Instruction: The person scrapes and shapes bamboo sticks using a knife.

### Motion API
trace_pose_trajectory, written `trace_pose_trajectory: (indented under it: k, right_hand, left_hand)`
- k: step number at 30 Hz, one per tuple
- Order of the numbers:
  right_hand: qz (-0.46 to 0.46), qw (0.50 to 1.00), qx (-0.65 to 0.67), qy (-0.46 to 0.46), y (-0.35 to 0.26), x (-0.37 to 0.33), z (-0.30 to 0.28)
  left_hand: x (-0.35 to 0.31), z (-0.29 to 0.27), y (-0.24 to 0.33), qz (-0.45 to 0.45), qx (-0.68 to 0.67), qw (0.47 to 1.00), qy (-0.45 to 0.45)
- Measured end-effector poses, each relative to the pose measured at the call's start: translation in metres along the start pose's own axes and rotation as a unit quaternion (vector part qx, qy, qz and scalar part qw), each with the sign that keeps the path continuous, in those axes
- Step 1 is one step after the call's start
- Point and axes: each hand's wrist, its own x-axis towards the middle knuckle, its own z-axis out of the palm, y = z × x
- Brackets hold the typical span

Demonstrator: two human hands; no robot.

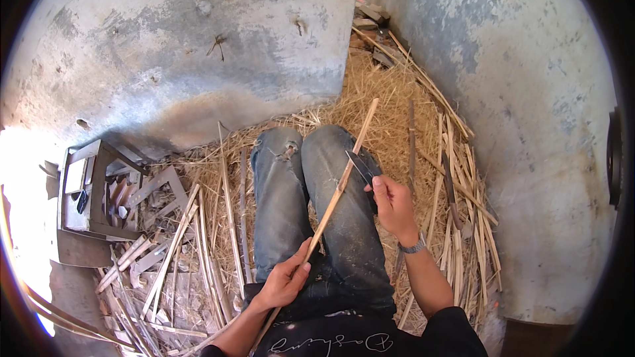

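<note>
A long pale bamboo strip slants across my lap, its far end past my right knee and its near end beside my left forearm. My left hand is closed round its lower part. In my right hand is a knife with a dark blade, the fingers wrapped round its handle, which is mostly hidden. The blade's tip lies close to the strip's upper part, above my right thigh; whether it touches I cannot tell. Worn jeans cover my legs beneath the strip.
Split strips lie in a heap on the right, along the wall. More strips and scraps cover the floor at left, near a wooden stool-like frame. Straw-like shavings are piled ahead, toward the corner.
</note>
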Motion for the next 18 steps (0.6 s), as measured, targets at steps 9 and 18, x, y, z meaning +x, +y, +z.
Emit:
trace_pose_trajectory:
  k: [9, 18]
  right_hand:
    - [-0.044, 0.996, -0.077, -0.002, 0.007, 0.043, 0.006]
    - [-0.065, 0.989, -0.094, -0.097, 0.004, 0.04, 0.018]
  left_hand:
    - [0.008, -0.008, -0.004, -0.053, -0.275, 0.959, -0.036]
    - [0.024, -0.011, 0.005, -0.076, -0.28, 0.957, -0.02]
